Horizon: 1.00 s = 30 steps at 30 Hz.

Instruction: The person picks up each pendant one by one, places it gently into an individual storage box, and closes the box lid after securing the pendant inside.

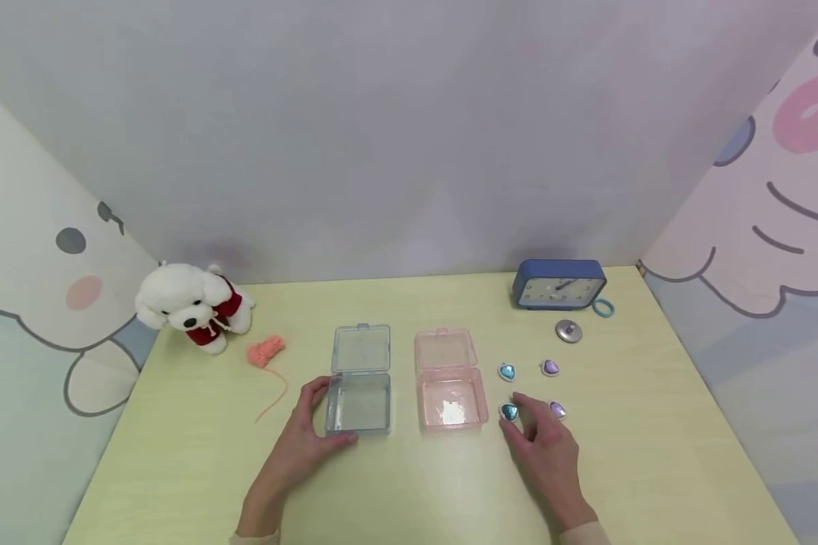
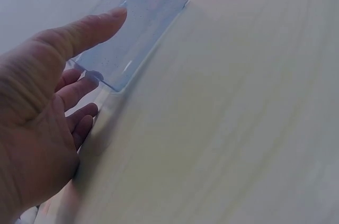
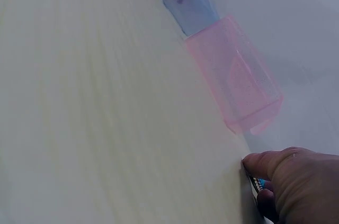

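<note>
My left hand [image 1: 304,435] holds the clear blue box [image 1: 359,405] at its left side, thumb along the front edge and fingers at the back left corner. The box's lid [image 1: 361,350] is folded back. To its right stands a clear pink box [image 1: 452,426], also with its lid back. Beyond that, my right hand [image 1: 548,446] pinches a dark teal heart-shaped gem [image 1: 510,412] with pale edging between thumb and index finger, low at the table. A light blue gem [image 1: 507,372] lies behind it. Two purple gems [image 1: 551,367] lie to the right, one partly behind the hand.
A white plush dog [image 1: 184,299] sits back left, with a coral yarn bundle [image 1: 266,350] trailing a strand before it. At the back right are a blue clock [image 1: 560,284], a light blue ring [image 1: 603,307] and a round silver lid-like piece [image 1: 569,331].
</note>
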Each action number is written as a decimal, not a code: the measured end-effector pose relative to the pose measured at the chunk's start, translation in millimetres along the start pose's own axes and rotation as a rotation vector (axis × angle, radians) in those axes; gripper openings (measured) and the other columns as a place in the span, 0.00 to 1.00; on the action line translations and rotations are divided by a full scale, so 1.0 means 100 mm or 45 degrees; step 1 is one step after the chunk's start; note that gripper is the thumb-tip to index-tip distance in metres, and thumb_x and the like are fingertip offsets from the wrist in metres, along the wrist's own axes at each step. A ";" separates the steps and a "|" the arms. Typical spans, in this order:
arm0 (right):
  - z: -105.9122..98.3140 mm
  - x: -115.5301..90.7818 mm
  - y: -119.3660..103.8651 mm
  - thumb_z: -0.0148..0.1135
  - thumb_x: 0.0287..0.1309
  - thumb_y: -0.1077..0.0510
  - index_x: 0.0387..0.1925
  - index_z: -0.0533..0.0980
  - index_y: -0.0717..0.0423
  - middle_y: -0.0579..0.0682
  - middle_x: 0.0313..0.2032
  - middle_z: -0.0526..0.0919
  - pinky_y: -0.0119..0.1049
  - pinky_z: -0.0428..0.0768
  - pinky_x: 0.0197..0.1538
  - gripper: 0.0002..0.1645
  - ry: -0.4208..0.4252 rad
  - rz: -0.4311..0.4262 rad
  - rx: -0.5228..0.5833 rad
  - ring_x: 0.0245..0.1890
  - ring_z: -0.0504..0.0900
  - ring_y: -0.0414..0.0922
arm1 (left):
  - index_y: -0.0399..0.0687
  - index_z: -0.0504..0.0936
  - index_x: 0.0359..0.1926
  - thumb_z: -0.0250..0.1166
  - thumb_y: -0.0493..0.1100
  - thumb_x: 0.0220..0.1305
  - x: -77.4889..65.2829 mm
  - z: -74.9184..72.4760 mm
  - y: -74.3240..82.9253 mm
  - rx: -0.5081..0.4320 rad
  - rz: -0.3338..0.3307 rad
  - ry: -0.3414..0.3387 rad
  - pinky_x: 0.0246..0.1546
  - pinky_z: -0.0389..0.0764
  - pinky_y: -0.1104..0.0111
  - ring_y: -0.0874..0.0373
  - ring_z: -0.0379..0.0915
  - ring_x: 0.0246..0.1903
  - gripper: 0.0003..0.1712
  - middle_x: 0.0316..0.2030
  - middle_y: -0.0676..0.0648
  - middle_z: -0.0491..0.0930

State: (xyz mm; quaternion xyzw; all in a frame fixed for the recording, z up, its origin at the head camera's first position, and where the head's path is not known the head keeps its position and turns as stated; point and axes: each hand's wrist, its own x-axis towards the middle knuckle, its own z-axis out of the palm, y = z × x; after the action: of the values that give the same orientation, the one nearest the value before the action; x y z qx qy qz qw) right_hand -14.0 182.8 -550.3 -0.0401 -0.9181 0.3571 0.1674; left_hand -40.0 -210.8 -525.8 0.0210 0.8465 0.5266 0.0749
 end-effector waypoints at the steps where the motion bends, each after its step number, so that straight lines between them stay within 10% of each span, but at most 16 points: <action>1: 0.00 0.00 0.00 0.83 0.50 0.61 0.56 0.84 0.51 0.40 0.25 0.73 0.32 0.66 0.26 0.30 0.002 -0.002 0.001 0.24 0.67 0.34 | 0.58 0.60 0.75 0.87 0.48 0.49 0.00 0.00 0.00 -0.004 -0.003 0.001 0.74 0.51 0.35 0.35 0.52 0.79 0.58 0.78 0.35 0.63; 23: -0.03 0.01 -0.08 0.80 0.58 0.57 0.57 0.85 0.51 0.45 0.27 0.77 0.30 0.76 0.27 0.25 -0.040 0.240 0.174 0.26 0.74 0.41 | 0.58 0.62 0.75 0.87 0.47 0.49 -0.01 0.03 -0.03 -0.041 -0.008 0.027 0.74 0.50 0.32 0.35 0.52 0.78 0.57 0.77 0.37 0.65; 30: -0.08 0.10 -0.13 0.83 0.48 0.68 0.52 0.85 0.59 0.45 0.25 0.79 0.22 0.67 0.24 0.26 0.141 -0.002 0.149 0.21 0.69 0.34 | 0.57 0.62 0.75 0.86 0.48 0.50 -0.02 0.03 -0.04 -0.070 -0.009 0.024 0.74 0.50 0.33 0.36 0.53 0.78 0.56 0.77 0.37 0.66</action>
State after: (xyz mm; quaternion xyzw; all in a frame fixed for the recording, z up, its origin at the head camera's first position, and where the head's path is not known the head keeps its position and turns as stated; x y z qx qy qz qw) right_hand -20.1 180.5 -533.7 -0.0492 -0.8850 0.4074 0.2201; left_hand -37.9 -210.3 -530.4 0.0109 0.8324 0.5497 0.0692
